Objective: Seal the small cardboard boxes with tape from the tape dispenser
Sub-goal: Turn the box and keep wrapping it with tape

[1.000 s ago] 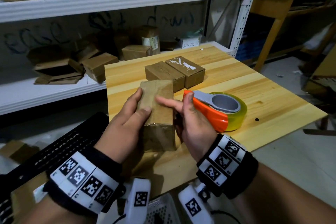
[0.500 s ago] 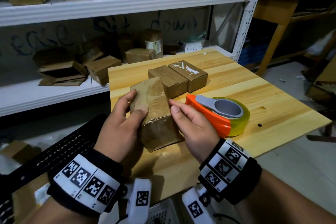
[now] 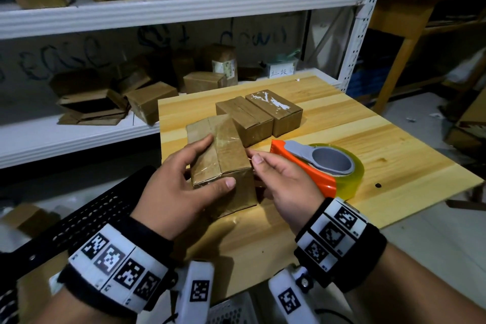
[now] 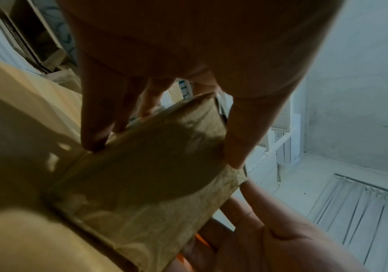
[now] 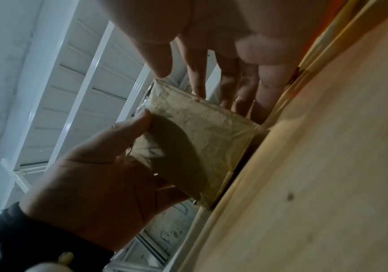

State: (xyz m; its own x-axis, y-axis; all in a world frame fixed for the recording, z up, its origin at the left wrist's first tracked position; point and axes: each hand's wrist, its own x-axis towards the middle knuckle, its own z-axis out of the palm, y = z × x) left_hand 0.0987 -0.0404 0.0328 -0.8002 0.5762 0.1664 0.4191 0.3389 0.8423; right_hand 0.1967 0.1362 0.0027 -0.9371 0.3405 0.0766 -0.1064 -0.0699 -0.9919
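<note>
A small brown cardboard box (image 3: pixel 228 155) with clear tape over its top is held tilted near the table's front edge. My left hand (image 3: pixel 189 173) grips it, thumb on the near top edge and fingers across the top and left side. The same box (image 4: pixel 146 174) fills the left wrist view. My right hand (image 3: pixel 278 179) lies along its right side with straight fingers (image 5: pixel 199 81) behind it and the thumb just off the top. The orange tape dispenser (image 3: pixel 315 171) with its clear yellowish roll lies on the table just right of that hand.
Two more small boxes (image 3: pixel 247 123) (image 3: pixel 276 110) sit side by side behind the held one on the wooden table (image 3: pixel 394 144). A white metal shelf rack (image 3: pixel 79 139) behind and left holds several cardboard boxes. A black perforated seat (image 3: pixel 86 218) is at the lower left.
The box has been turned and tilted between both hands. My right hand moved from pressing its top to lying along its right side. The dispenser stayed put.
</note>
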